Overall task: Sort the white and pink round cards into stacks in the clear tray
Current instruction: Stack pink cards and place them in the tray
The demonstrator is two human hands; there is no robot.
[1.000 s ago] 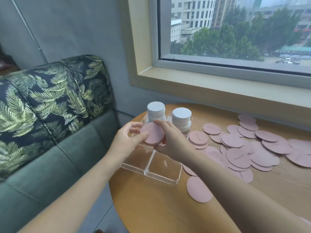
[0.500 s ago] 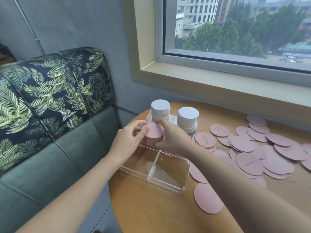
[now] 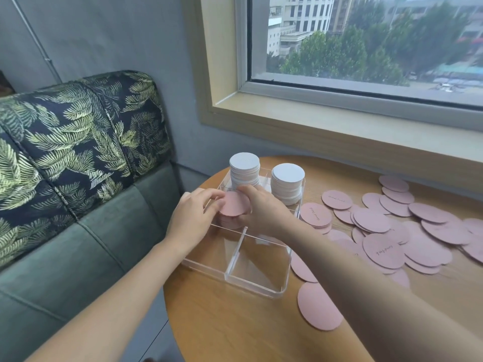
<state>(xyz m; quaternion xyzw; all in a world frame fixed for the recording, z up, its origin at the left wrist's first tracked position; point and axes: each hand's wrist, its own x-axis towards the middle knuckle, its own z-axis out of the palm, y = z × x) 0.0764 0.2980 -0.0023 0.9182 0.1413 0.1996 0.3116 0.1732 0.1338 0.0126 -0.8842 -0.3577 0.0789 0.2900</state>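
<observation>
A clear tray with several compartments sits on the round wooden table. Two stacks of white round cards fill its far compartments. A stack of pink round cards is down inside the middle left compartment, held between both hands. My left hand grips its left edge and my right hand curls round its right and far side. Many loose pink cards lie spread on the table to the right. The two near compartments hold nothing.
A green sofa with a leaf-print cushion stands left of the table. The window sill runs behind it. One pink card lies alone near the table's front right of the tray.
Both hands have lowered the pink stack from above the tray into the middle left compartment. The camera view has shifted a little.
</observation>
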